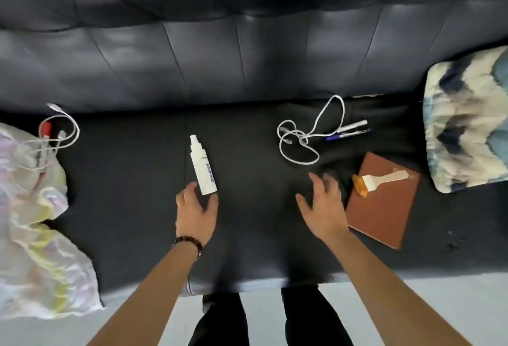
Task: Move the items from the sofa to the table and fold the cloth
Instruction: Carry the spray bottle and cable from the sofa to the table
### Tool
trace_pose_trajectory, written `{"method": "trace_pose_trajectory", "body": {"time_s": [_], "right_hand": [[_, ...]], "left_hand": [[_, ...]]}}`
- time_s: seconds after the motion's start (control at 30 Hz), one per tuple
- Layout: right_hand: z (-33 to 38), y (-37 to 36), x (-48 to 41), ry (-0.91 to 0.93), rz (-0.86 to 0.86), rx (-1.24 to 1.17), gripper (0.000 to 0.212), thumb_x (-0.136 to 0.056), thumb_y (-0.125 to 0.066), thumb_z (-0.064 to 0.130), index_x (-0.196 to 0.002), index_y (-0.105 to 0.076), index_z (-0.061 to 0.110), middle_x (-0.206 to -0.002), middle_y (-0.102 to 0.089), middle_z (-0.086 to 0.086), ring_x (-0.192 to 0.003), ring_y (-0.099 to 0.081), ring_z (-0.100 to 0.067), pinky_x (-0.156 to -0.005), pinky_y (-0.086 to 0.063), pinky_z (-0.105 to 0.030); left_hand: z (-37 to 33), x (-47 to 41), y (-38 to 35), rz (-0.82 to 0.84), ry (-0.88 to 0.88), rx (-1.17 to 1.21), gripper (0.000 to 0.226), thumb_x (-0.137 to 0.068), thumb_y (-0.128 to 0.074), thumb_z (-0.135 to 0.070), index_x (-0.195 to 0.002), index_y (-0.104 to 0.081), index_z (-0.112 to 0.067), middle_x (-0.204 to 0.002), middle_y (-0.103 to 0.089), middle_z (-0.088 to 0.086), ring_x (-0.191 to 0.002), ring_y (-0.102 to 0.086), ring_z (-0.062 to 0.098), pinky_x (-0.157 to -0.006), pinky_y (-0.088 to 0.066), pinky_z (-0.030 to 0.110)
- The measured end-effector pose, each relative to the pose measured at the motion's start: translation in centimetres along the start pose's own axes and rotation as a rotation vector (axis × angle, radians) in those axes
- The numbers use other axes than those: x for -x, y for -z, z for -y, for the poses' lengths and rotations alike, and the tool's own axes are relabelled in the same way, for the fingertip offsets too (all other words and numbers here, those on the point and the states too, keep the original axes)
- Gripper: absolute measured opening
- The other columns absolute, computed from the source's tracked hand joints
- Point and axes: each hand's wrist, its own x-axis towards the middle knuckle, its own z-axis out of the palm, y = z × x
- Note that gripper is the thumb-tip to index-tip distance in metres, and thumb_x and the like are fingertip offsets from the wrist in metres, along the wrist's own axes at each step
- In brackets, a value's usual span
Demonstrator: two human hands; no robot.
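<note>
On the black sofa seat (132,181) lies a white spray bottle (203,166). My left hand (195,211) hovers just below its base, fingers spread, holding nothing. My right hand (323,205) is open over the seat, beside a brown notebook (382,208) with a small wooden brush (380,181) on top. A white cable (302,137) and two pens (349,131) lie behind it. A crumpled pale cloth (35,235) sits at the left, with another white cable (59,134) and a small red item (45,128) at its upper edge.
A patterned cushion (467,128) leans at the right end of the sofa. The tufted backrest (247,43) fills the top of the view. Light floor (412,290) and my dark trouser legs (220,321) show below the seat edge.
</note>
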Motion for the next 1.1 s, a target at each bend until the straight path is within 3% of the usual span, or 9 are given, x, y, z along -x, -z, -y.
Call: {"method": "trace_pose_trajectory", "body": {"time_s": [0.13, 0.2, 0.27, 0.37, 0.5, 0.63, 0.7, 0.97, 1.1], "right_hand": [[0.5, -0.2, -7.2, 0.094, -0.222, 0.066, 0.092, -0.084, -0.062, 0.061, -0.156, -0.014, 0.028, -0.162, -0.001, -0.021, -0.147, -0.005, -0.043, -0.115, -0.019, -0.056], [1.0, -0.9, -9.9, 0.130, -0.220, 0.127, 0.105, -0.078, -0.060, 0.073, -0.157, -0.005, 0.030, -0.162, 0.005, -0.020, -0.148, 0.003, -0.045, -0.117, -0.011, -0.056], [1.2, -1.9, -11.7, 0.134, -0.098, 0.172, 0.108, -0.076, -0.059, 0.075, -0.157, -0.004, 0.029, -0.163, -0.005, -0.017, -0.148, 0.000, -0.042, -0.119, -0.009, -0.053], [1.2, -3.6, -11.1, 0.106, -0.048, 0.108, 0.092, -0.083, -0.059, 0.067, -0.153, -0.023, 0.019, -0.147, -0.041, -0.012, -0.137, -0.029, -0.037, -0.112, -0.030, -0.046], [0.7, -4.5, -5.7, 0.103, -0.079, 0.089, 0.065, -0.088, -0.062, 0.054, -0.130, -0.045, 0.008, -0.126, -0.057, -0.013, -0.119, -0.043, -0.033, -0.094, -0.047, -0.045], [-0.3, -3.8, 0.9, 0.133, 0.157, 0.095, 0.026, -0.099, -0.051, 0.030, -0.117, -0.053, 0.011, -0.100, -0.066, -0.014, -0.100, -0.060, -0.034, -0.076, -0.045, -0.039], [-0.3, -2.9, 5.1, 0.162, 0.194, 0.087, 0.020, -0.099, -0.049, 0.023, -0.112, -0.057, 0.010, -0.093, -0.070, -0.015, -0.091, -0.064, -0.037, -0.071, -0.042, -0.037], [4.8, 6.7, 19.8, 0.012, -0.040, -0.245, 0.022, -0.103, -0.043, 0.036, -0.108, -0.058, 0.021, -0.082, -0.061, 0.006, -0.081, -0.053, -0.016, -0.068, -0.036, -0.029], [8.4, 13.2, 27.2, -0.084, -0.263, -0.397, 0.025, -0.102, -0.043, 0.040, -0.108, -0.059, 0.023, -0.083, -0.064, 0.009, -0.084, -0.059, -0.016, -0.073, -0.041, -0.031]], "left_hand": [[-0.2, -5.8, -2.5, -0.118, 0.101, 0.005, 0.073, -0.080, -0.061, -0.060, -0.134, -0.038, -0.016, -0.127, -0.049, 0.001, -0.107, -0.057, 0.026, -0.088, -0.050, 0.048], [0.7, -6.7, -4.2, -0.158, 0.057, -0.071, 0.064, -0.082, -0.062, -0.054, -0.126, -0.040, -0.013, -0.119, -0.050, 0.004, -0.103, -0.056, 0.029, -0.082, -0.052, 0.048], [1.8, -6.7, -5.5, -0.247, -0.021, -0.118, 0.057, -0.087, -0.060, -0.043, -0.127, -0.040, -0.008, -0.121, -0.050, 0.009, -0.106, -0.053, 0.031, -0.080, -0.050, 0.047], [3.0, -6.1, -6.2, -0.277, -0.087, -0.152, 0.056, -0.089, -0.060, -0.036, -0.131, -0.041, -0.005, -0.124, -0.050, 0.012, -0.109, -0.049, 0.030, -0.084, -0.047, 0.046], [4.4, -3.0, -5.7, -0.145, -0.123, -0.214, 0.053, -0.090, -0.059, -0.033, -0.132, -0.041, -0.006, -0.121, -0.051, 0.012, -0.107, -0.049, 0.030, -0.081, -0.046, 0.044], [4.1, 2.0, -4.2, 0.098, 0.075, -0.050, 0.044, -0.095, -0.054, -0.033, -0.131, -0.041, -0.011, -0.122, -0.051, 0.006, -0.100, -0.054, 0.025, -0.079, -0.047, 0.038], [3.5, 5.9, -2.9, 0.149, 0.128, 0.008, 0.044, -0.096, -0.053, -0.032, -0.133, -0.040, -0.013, -0.123, -0.052, 0.004, -0.100, -0.054, 0.023, -0.079, -0.046, 0.035], [-2.1, 21.0, 7.0, 0.193, 0.021, 0.229, 0.040, -0.095, -0.055, -0.032, -0.131, -0.042, -0.021, -0.116, -0.055, -0.002, -0.104, -0.056, 0.022, -0.086, -0.049, 0.035], [-6.0, 25.9, 15.1, 0.228, -0.169, 0.266, 0.035, -0.095, -0.054, -0.037, -0.125, -0.045, -0.023, -0.110, -0.058, -0.008, -0.092, -0.061, 0.019, -0.074, -0.052, 0.029]]}}
